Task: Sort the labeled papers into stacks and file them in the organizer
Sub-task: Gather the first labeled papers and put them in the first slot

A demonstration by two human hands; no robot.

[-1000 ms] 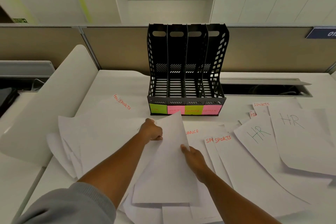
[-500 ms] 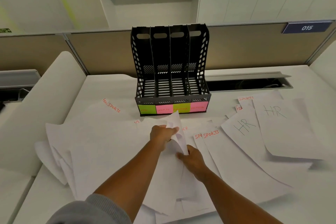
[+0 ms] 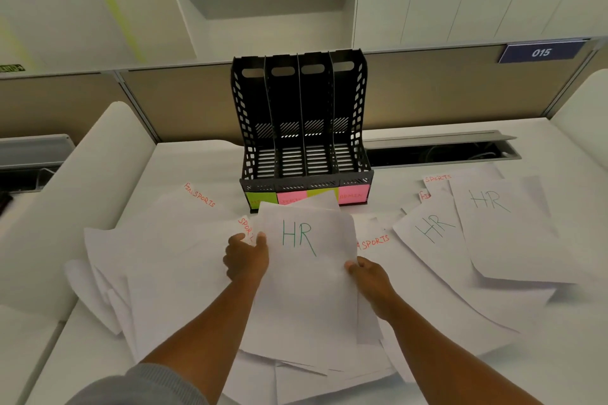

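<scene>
Both hands hold one sheet marked HR [image 3: 301, 260] just in front of the black organizer [image 3: 304, 128]: the left hand [image 3: 246, 260] pinches its left edge, the right hand [image 3: 370, 276] grips its right edge, though those fingers are probably partly hidden under the paper. This looks like the sorting step. Next, the sheet should join the two HR sheets [image 3: 493, 227] lying right of the organizer.

An organizer [image 3: 304, 128] stands at the back of the worktop [image 3: 543, 368], with papers [image 3: 171, 260] spread before it. The left hand [image 3: 246, 258] and right hand [image 3: 370, 276] flank an HR sheet [image 3: 306, 273] at centre; two more HR sheets [image 3: 500, 227] lie right.
</scene>
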